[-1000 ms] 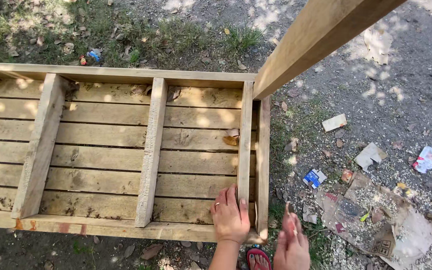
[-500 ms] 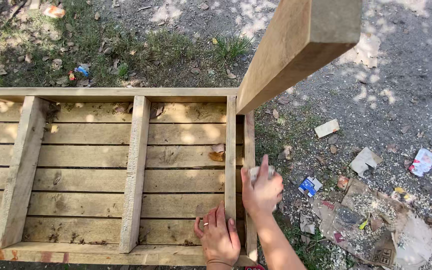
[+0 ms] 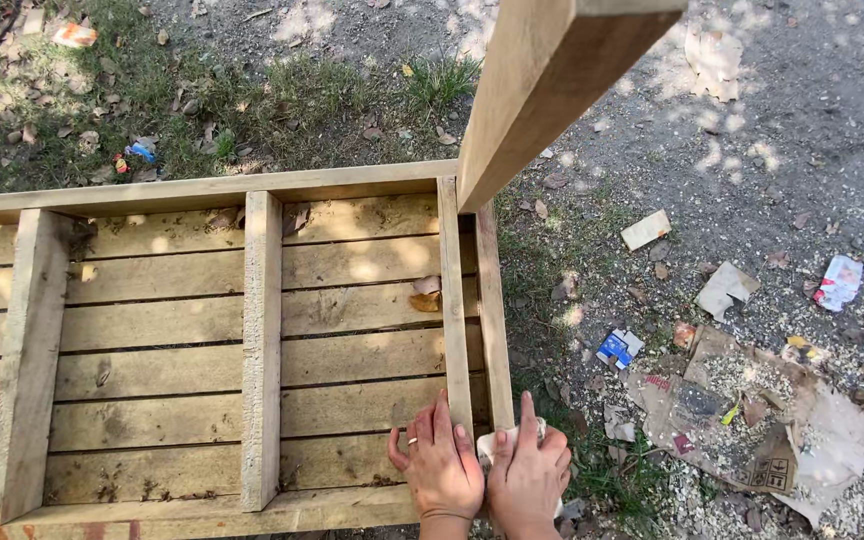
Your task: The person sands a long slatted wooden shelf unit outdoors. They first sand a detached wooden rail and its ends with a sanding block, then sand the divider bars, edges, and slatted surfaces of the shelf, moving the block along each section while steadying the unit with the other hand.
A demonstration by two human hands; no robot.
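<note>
The right hand point(image 3: 527, 475), which half a second ago was reaching further up the right edge of the wooden frame point(image 3: 202, 190) with something pale in it, has come back down and now lies close beside the left hand point(image 3: 439, 465), the two nearly touching at the near right corner; the left hand has hardly shifted. That brings both hands onto one spot, so the work looks to have settled on this corner for now. The left hand is spread flat, fingers together and pointing away from the person, palm down on the slats just left of the inner upright rail point(image 3: 455, 300), holding nothing. The right hand is likewise flat with the forefinger stretched forward along the outer rail point(image 3: 493, 310), and it presses on a small pale pad point(image 3: 492, 442), perhaps cloth or folded paper, whose edge shows between the two hands; I cannot tell whether it grips it or only pins it down. Both rails run with their long axes straight away from the fingertips, toward the far board. A thick timber post point(image 3: 542, 90) rises well beyond the hands, leaning toward the camera. Off to the right of the right hand, apart from it, torn cardboard point(image 3: 752, 420) and scraps of litter lie on gravel
</note>
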